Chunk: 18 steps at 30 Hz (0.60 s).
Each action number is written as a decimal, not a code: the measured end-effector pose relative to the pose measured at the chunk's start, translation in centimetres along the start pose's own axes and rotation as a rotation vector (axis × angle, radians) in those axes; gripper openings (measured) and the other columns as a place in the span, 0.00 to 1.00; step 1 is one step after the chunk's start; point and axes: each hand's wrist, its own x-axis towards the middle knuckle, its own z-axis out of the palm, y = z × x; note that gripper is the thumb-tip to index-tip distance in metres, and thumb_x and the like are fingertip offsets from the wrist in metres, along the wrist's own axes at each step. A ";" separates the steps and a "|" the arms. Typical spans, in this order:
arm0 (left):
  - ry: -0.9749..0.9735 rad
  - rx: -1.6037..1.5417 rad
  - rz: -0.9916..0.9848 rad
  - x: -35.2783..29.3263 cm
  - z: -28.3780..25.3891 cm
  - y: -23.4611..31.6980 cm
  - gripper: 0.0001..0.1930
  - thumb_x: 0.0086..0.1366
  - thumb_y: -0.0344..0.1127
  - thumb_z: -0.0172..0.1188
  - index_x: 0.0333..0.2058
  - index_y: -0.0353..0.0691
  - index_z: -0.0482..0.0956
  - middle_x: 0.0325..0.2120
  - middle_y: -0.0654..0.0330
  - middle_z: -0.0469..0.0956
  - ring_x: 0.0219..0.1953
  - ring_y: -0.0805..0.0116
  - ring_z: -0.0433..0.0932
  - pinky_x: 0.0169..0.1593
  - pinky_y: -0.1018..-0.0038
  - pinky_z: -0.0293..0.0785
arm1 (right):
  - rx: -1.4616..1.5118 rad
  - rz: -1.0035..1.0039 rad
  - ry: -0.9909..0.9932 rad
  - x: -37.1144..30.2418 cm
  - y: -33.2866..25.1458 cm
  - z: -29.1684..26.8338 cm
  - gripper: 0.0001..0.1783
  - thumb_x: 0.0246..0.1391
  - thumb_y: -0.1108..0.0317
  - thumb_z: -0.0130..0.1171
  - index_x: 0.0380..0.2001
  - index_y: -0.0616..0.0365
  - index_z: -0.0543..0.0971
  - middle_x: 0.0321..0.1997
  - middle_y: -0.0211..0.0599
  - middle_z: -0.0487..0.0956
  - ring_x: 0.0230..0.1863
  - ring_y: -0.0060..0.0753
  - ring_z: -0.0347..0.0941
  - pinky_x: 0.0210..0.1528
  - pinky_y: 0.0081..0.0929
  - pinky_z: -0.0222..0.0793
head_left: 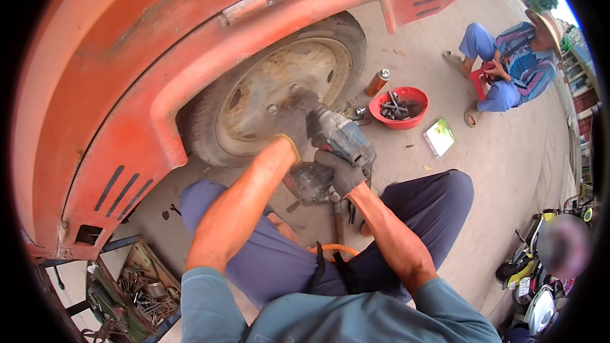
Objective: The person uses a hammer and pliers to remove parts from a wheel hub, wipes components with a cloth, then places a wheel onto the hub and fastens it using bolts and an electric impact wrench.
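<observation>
My right hand [343, 171], in a dark grey knit glove, is wrapped round the grip of a blue-and-grey power impact wrench [345, 136]. The tool's nose points at the rusty, dusty wheel [279, 92] under the orange vehicle body. My left hand [300, 124], gloved with a yellow cuff, reaches to the wheel beside the tool's nose. Its fingers are blurred and blend with the grey there, so their grip does not show. Below the wrench lies a dark bulky object [308, 184], partly hidden, near an upright-looking rod [338, 222].
A red bowl [416, 122] of sockets or bolts stands right of the wheel, near an orange can [377, 82] and a small box [438, 137]. A tool crate [168, 279] sits lower left. Another person [518, 63] sits far right; motorbikes [540, 279] stand lower right.
</observation>
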 end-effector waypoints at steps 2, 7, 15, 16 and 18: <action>-0.156 0.073 0.089 1.1 -3.1 -0.6 0.20 0.76 0.49 0.46 0.57 0.44 0.73 0.53 0.58 0.76 0.58 0.58 0.72 0.66 0.65 0.62 | 0.416 0.216 -0.053 0.1 0.2 0.7 0.15 0.50 0.70 0.71 0.42 0.55 0.82 0.36 0.26 0.81 0.35 0.21 0.75 0.39 0.26 0.72; -0.169 -0.233 -0.140 -5.5 3.6 3.4 0.21 0.76 0.52 0.51 0.52 0.40 0.75 0.46 0.53 0.80 0.52 0.56 0.78 0.61 0.60 0.72 | -0.389 -0.261 0.020 0.1 1.5 -0.6 0.18 0.55 0.69 0.66 0.49 0.59 0.80 0.44 0.37 0.83 0.46 0.34 0.79 0.52 0.31 0.75; -0.158 -0.023 -0.082 -6.3 5.5 2.5 0.19 0.74 0.53 0.56 0.40 0.40 0.76 0.33 0.52 0.82 0.38 0.55 0.83 0.46 0.58 0.82 | -0.576 -0.420 -0.006 -2.4 0.5 -2.5 0.23 0.58 0.65 0.64 0.57 0.58 0.78 0.51 0.46 0.82 0.52 0.38 0.79 0.58 0.32 0.72; -0.145 0.046 -0.086 -6.8 5.8 3.0 0.19 0.73 0.53 0.57 0.39 0.40 0.76 0.33 0.51 0.82 0.37 0.55 0.83 0.45 0.58 0.82 | -0.626 -0.334 -0.029 -3.3 -1.2 -2.5 0.23 0.59 0.66 0.63 0.57 0.59 0.78 0.52 0.45 0.82 0.52 0.37 0.79 0.58 0.32 0.73; -0.163 -0.074 -0.144 -8.7 7.9 3.2 0.18 0.73 0.48 0.53 0.42 0.38 0.78 0.35 0.54 0.83 0.37 0.60 0.82 0.46 0.65 0.79 | -0.573 -0.269 -0.021 -4.6 -2.1 -2.9 0.22 0.59 0.66 0.63 0.56 0.60 0.78 0.52 0.43 0.82 0.52 0.37 0.79 0.57 0.33 0.73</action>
